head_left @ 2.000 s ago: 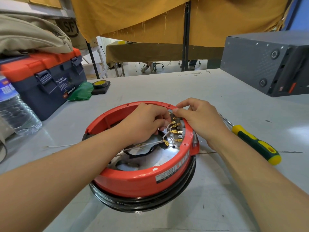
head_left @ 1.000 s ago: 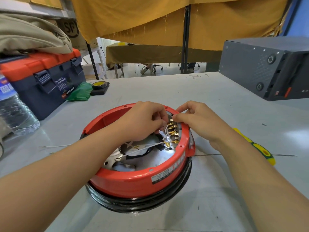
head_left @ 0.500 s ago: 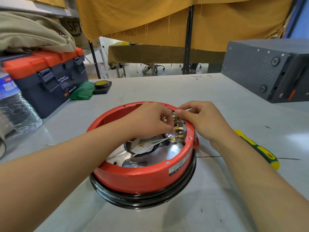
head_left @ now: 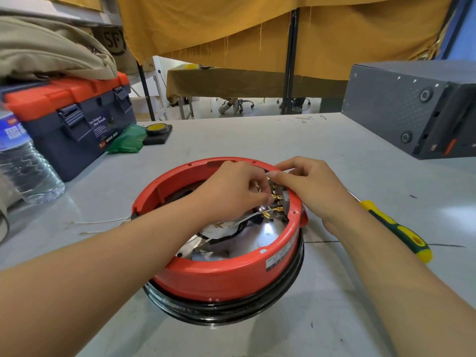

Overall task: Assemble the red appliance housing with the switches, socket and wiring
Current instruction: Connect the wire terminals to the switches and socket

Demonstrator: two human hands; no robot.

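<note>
The round red housing [head_left: 221,273] lies upside down on a black ring in the middle of the grey table. Inside its far right wall sits a switch block with several brass terminals [head_left: 279,200]; white wires [head_left: 247,219] run from them across the shiny metal floor. My left hand [head_left: 231,191] reaches inside the housing, fingers curled, and pinches a wire connector at the terminals. My right hand [head_left: 306,185] rests over the rim and pinches a white wire end at the top of the switch block. The fingertips of both hands almost meet.
A yellow-and-green screwdriver [head_left: 394,228] lies right of the housing. A blue-and-orange toolbox [head_left: 72,119], a water bottle [head_left: 23,161], green cloth and a tape roll [head_left: 157,130] stand at the left and back left. A grey equipment case [head_left: 412,106] fills the back right.
Both hands have stayed at the terminals with small finger shifts. The housing has turned slightly, its label now further right, and the view has shifted a little.
</note>
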